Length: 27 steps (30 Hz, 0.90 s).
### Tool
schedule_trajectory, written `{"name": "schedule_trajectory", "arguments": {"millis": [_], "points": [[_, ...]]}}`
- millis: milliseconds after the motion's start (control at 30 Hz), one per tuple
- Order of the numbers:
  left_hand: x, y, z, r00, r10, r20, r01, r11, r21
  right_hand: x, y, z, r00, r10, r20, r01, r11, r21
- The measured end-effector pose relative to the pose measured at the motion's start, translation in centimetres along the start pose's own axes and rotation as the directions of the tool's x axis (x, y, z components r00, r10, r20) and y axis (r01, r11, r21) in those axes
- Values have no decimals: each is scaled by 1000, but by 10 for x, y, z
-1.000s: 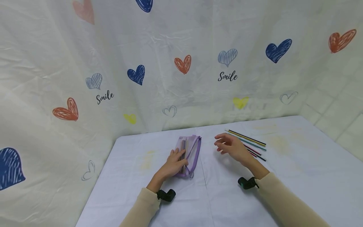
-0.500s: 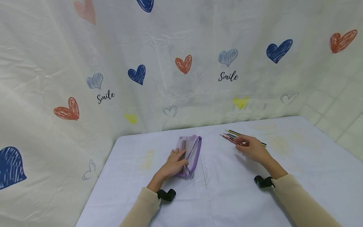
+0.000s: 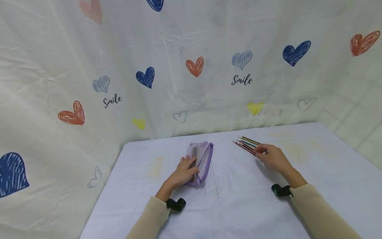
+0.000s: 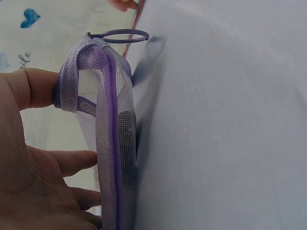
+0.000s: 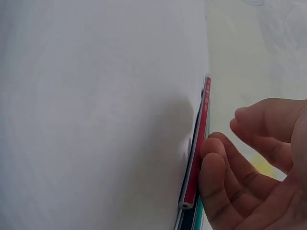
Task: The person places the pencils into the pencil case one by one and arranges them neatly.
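Note:
A see-through purple mesh pencil case (image 3: 210, 160) lies on the white-covered table, with several pencils showing inside. My left hand (image 3: 181, 172) rests on it with the fingers spread. In the left wrist view, the thumb touches the case's end beside its metal ring (image 4: 124, 36). To the right lies a bundle of loose pencils (image 3: 245, 148), dark, red, teal and yellow. At their near ends is my right hand (image 3: 274, 157), fingers bent. In the right wrist view, bent fingertips touch alongside a red pencil (image 5: 196, 165), while the thumb stands off from it.
A pale curtain (image 3: 167, 99) printed with hearts and lettering hangs behind the table (image 3: 244, 199). Small black cameras are strapped to both wrists. A strip of tabletop separates the case from the loose pencils.
My right hand has moved right and onto the pencils. The red and black pencils have slid left and back, closer to the others. My left hand has stayed on the case.

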State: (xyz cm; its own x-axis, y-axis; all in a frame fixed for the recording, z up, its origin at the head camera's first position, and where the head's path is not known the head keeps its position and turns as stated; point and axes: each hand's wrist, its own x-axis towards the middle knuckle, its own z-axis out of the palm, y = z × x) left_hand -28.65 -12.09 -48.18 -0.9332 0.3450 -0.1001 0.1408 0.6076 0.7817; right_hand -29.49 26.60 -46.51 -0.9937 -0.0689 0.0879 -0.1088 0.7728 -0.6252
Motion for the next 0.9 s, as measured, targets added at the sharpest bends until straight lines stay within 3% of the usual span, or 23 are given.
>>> {"name": "schedule_trajectory", "arguments": {"millis": [333,900], "points": [[0,2,0,1000,3,9,-3,1000,-1,2,2,0,999,37,38,-35,998,-50],[0,1,0,1000,9,0,-9,1000,3,0,2,3,996,-29,86,40,992,-123]]}}
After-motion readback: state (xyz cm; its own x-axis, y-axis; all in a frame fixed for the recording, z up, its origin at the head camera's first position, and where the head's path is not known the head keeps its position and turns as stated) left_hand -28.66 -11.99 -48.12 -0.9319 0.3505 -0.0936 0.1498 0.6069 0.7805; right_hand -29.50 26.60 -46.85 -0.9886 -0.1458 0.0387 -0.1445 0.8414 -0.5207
